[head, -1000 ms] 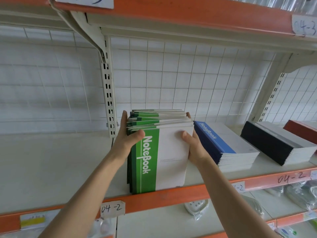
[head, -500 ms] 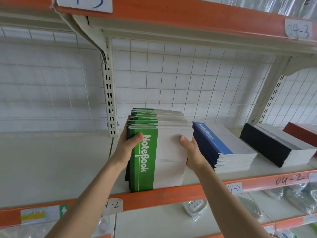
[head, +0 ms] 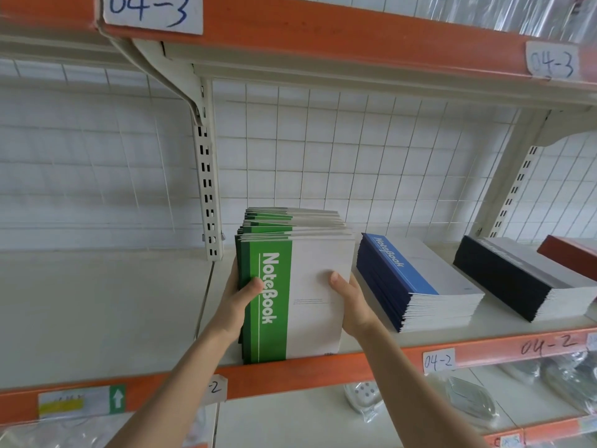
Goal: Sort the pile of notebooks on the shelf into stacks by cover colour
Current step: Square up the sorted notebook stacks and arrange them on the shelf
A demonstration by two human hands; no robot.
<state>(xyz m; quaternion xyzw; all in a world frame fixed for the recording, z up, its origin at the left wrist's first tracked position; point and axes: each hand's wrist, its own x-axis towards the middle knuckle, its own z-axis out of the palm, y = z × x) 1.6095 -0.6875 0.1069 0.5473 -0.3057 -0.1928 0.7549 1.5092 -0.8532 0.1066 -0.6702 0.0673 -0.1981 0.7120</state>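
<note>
Notebooks in four colour stacks sit on the cream metal shelf (head: 97,302): the green stack (head: 319,286) in my grip, then to its right a blue stack (head: 420,286), a black stack (head: 517,279) and the corner of a red stack (head: 568,253), those three lying flat. The green stack is tipped up on its short lower edge at the orange front rail (head: 290,373), cover facing me, long axis running up toward the wire grid back (head: 355,156). Its spine is on the left, and white "NoteBook" lettering runs lengthwise along the green band. My left hand (head: 240,299) clamps the spine side, thumb on the band. My right hand (head: 350,302) clamps the open-edge side, thumb on the smooth white cover. The top edges fan out unevenly.
</note>
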